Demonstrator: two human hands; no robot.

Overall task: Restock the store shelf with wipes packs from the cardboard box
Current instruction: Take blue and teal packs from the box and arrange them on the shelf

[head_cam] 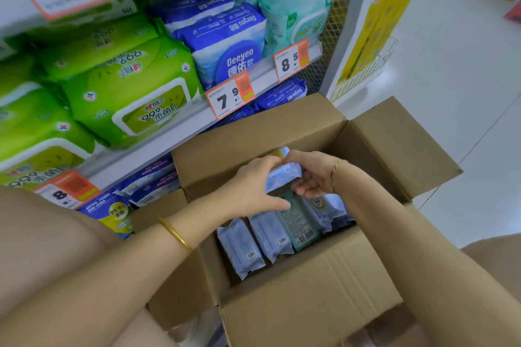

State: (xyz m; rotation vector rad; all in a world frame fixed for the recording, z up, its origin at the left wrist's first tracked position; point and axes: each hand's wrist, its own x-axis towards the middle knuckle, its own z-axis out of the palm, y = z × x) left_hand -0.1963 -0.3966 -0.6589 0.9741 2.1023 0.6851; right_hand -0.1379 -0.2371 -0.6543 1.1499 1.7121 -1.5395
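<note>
An open cardboard box (304, 284) stands in front of the shelf, with several pale blue wipes packs (239, 248) standing on edge inside it. Both hands are inside the box. My left hand (253, 191) and my right hand (313, 175) grip the same pale blue wipes pack (283, 173) from either side, and it sits a little above the others. A teal-backed pack (297, 222) lies just under it. The store shelf (180, 124) behind holds green, blue and mint wipes packs.
Orange-and-white price tags (229, 96) hang on the shelf edge. More blue packs (149, 183) fill the lower shelf, right behind the box. A white wire basket (363, 70) hangs on the shelf end at the right, above white floor (465, 93).
</note>
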